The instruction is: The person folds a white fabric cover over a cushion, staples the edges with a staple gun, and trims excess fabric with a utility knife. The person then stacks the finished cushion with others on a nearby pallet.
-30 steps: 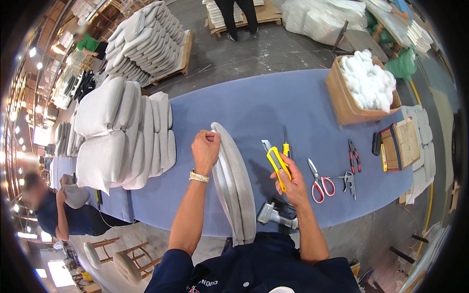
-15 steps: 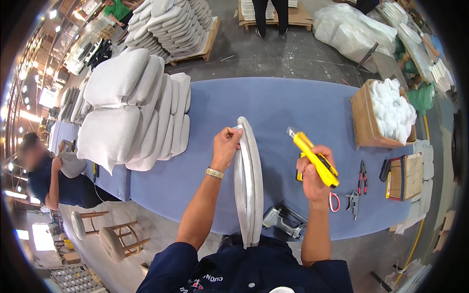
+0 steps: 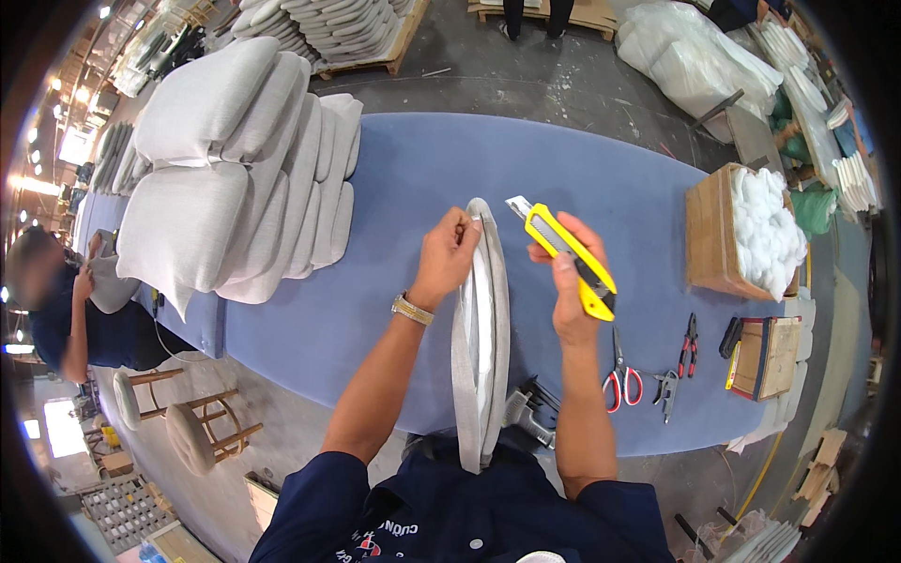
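Note:
A grey upholstered cushion (image 3: 496,310) stands on its edge in front of me, its near end against my body. White lining or filling shows along its long open seam. At the far end, my left hand (image 3: 450,251) pinches the seam's edge with thumb and fingers. My right hand (image 3: 571,281) grips a yellow utility knife (image 3: 554,239), blade out and pointing up and left toward the cushion's far end. Blade and cushion are apart. A grey staple gun (image 3: 530,413) lies right of the cushion's near end, partly hidden.
Stacked grey cushions (image 3: 202,197) stand on the left of the blue table (image 3: 404,159). To the right are a carton of white stuffing (image 3: 718,235), red-handled scissors (image 3: 619,380), pliers (image 3: 690,347) and a grey hand tool (image 3: 667,394). A co-worker (image 3: 80,310) sits at far left.
My right hand has brought the knife up and left, nearer the cushion's far end, and turned it. The scissors now show fully. My left hand keeps its pinch; the whole view has shifted slightly.

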